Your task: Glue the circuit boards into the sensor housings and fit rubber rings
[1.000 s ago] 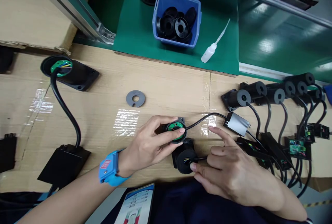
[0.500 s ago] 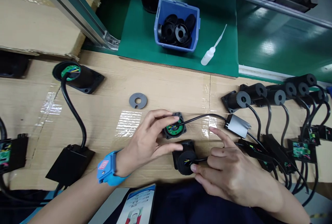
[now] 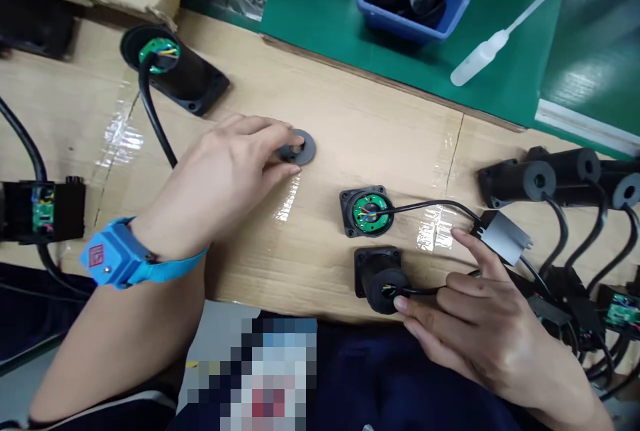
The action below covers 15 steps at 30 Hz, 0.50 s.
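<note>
My left hand (image 3: 240, 164) reaches to a flat grey ring-shaped disc (image 3: 307, 148), its thumb and fingers closed at the disc's edge and centre hole. The disc's left part is hidden by the fingers. My right hand (image 3: 485, 318) has fingertips pressed to the end of a black cylindrical housing (image 3: 379, 278) with a square flange, while one finger sticks out. Thin wires show in that housing's end opening, and a black cable leaves it under my right hand. Just behind lies a second black flanged housing (image 3: 346, 208), its round green circuit board (image 3: 373, 223) wired to a cable.
A blue bin (image 3: 410, 23) of black round parts and a white dropper bottle (image 3: 477, 61) stand on the green board. More black housings (image 3: 520, 181) with cables lie right, beside a grey-topped box (image 3: 505, 238). Another wired housing (image 3: 185, 74) lies left, near an open circuit box (image 3: 60, 211).
My left hand has moved away from the green-board housing, left and back, onto the grey disc. My right hand keeps its place at the black housing. The camera view has shifted.
</note>
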{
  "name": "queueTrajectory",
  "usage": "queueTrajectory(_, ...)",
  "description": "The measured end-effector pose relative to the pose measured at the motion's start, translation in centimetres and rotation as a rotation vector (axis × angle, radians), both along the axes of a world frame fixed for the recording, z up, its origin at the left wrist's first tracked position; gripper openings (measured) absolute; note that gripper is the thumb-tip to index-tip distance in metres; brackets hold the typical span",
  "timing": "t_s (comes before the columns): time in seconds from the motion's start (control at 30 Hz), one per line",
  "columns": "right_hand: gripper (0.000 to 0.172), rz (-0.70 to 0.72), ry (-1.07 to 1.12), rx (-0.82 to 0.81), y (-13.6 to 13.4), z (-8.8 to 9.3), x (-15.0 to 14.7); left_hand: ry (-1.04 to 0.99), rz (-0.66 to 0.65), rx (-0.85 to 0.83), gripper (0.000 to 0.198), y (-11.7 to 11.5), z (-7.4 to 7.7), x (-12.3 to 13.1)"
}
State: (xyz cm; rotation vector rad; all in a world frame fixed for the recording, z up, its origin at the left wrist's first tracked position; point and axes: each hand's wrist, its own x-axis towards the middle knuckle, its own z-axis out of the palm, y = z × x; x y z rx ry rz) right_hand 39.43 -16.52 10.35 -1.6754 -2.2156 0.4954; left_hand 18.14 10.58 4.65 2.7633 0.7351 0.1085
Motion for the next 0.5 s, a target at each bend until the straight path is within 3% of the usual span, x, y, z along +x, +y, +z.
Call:
queueTrajectory(0.17, 0.013, -0.019, 0.03, 0.001, -0.1, 0.0, -0.2, 0.007, 0.045, -0.033, 0.021, -0.6, 0.6, 0.1)
queueTrajectory(0.3, 0.013, -0.036, 0.055, 0.028, 0.0, -0.2, -0.4, 0.009, -0.024, -0.053, 0.024, -0.7, 0.8, -0.7)
queueTrajectory(0.5, 0.012, -0.056, 0.068, 0.058, 0.2, -0.3, -0.6, -0.041, -0.06, 0.101, 0.028, -1.1, 0.2, -1.1)
